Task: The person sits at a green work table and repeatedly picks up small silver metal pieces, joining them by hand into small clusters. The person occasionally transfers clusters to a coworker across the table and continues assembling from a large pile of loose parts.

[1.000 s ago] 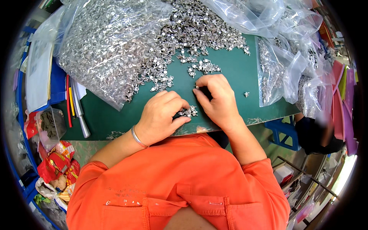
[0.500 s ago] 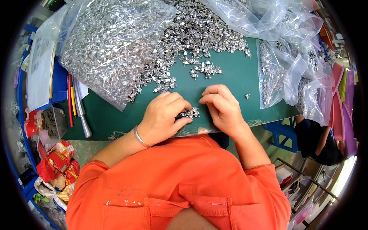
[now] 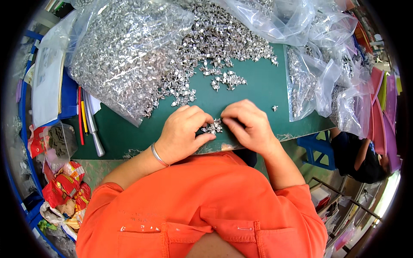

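Note:
A small cluster of shiny metal parts (image 3: 212,127) with pointed tabs lies near the front edge of the green work table (image 3: 254,96). My left hand (image 3: 183,129), with a bracelet at the wrist, curls round the left side of this cluster, its thumb and fingers bent about the parts. On the other side, my right hand (image 3: 247,124) has its fingers bent to the thumb in a pinch right beside the cluster. Whatever those fingertips hold is too small to make out. Beyond the hands is a little group of the same metal parts (image 3: 229,80).
A big clear bag (image 3: 124,56) of metal parts spills a loose heap (image 3: 223,34) at the back. More filled plastic bags (image 3: 303,86) stand right. One single part (image 3: 275,108) lies apart. Pens and a metal-handled tool (image 3: 95,133) lie left. A person (image 3: 359,159) is beyond a blue stool (image 3: 317,148).
My right hand has moved slightly left and down to the cluster, its fingers turning more toward the parts. My left hand stays nearly in place. The view has shifted a little.

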Tool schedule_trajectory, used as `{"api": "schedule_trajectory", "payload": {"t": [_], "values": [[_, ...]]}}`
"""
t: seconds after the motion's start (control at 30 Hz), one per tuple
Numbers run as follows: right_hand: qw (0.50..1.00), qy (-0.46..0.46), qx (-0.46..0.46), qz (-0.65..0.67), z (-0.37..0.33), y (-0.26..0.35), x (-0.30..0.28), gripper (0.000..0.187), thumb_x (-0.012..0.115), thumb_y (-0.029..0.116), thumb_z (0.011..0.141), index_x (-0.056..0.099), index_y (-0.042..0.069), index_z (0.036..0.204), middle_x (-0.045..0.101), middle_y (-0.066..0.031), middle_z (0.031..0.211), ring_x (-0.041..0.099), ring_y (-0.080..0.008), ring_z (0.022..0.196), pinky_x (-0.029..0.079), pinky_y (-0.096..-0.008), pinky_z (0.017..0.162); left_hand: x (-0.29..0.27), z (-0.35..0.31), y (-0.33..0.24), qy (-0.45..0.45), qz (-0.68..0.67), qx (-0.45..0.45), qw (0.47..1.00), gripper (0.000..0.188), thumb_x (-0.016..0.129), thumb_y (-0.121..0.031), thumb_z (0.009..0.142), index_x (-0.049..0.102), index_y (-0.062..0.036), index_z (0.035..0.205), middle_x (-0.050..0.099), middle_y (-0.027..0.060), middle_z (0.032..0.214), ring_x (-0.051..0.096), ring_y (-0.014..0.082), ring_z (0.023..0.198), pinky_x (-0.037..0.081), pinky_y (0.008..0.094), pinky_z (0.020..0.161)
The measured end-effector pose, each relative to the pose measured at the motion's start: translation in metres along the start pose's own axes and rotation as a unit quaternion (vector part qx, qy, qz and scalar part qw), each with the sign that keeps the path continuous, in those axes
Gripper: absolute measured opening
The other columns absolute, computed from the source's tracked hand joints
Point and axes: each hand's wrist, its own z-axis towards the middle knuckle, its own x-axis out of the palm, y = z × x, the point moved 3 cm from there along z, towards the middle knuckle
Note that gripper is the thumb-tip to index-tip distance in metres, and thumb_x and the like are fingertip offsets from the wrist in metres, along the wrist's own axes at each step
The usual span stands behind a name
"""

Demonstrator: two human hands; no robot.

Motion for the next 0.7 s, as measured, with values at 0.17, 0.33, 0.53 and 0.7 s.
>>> {"api": "schedule_trajectory", "payload": {"t": [0.17, 0.33, 0.53, 0.7], "values": [[0.994, -0.034, -0.004, -0.105, 0.024, -0.014, -0.009, 0.032, 0.060, -0.012, 0.079, 0.066, 0.001, 0.108, 0.066, -0.0145, 0.106, 0.063, -0.0360, 0.102, 0.052, -0.0424, 0.089, -0.006, 0.025, -0.011, -0.037, 0.085, 0.042, 0.995, 0.021, 0.076, -0.005, 0.079, 0.067, -0.0062, 0.098, 0.063, 0.0078, 0.094, 0.061, 0.0272, 0.083, 0.049, 0.0375, 0.072], [0.991, -0.082, 0.079, -0.065, 0.019, -0.019, -0.026, 0.028, 0.056, -0.013, 0.085, 0.067, 0.001, 0.107, 0.067, -0.0158, 0.098, 0.067, -0.0332, 0.089, 0.055, -0.0369, 0.078, 0.001, 0.053, 0.005, -0.042, 0.248, 0.061, 0.966, 0.020, 0.071, -0.003, 0.077, 0.068, -0.0066, 0.096, 0.064, 0.0050, 0.094, 0.060, 0.0273, 0.089, 0.045, 0.0388, 0.076], [0.995, -0.064, 0.055, -0.047, 0.014, -0.014, -0.002, 0.020, 0.071, -0.002, 0.083, 0.065, 0.003, 0.102, 0.067, -0.0134, 0.095, 0.065, -0.0328, 0.090, 0.053, -0.0402, 0.079, -0.002, 0.055, 0.010, -0.033, 0.176, 0.050, 0.983, 0.012, 0.072, -0.003, 0.079, 0.069, -0.0069, 0.090, 0.066, 0.0058, 0.091, 0.062, 0.0279, 0.087, 0.046, 0.0395, 0.076], [0.994, -0.059, 0.048, -0.078, 0.008, -0.017, -0.006, 0.019, 0.071, -0.004, 0.081, 0.064, 0.003, 0.097, 0.066, -0.0120, 0.090, 0.062, -0.0334, 0.085, 0.051, -0.0411, 0.077, -0.025, 0.048, 0.010, -0.070, 0.079, -0.006, 0.994, 0.011, 0.069, 0.002, 0.082, 0.069, -0.0033, 0.092, 0.067, 0.0108, 0.087, 0.065, 0.0311, 0.083, 0.051, 0.0404, 0.075]]}}
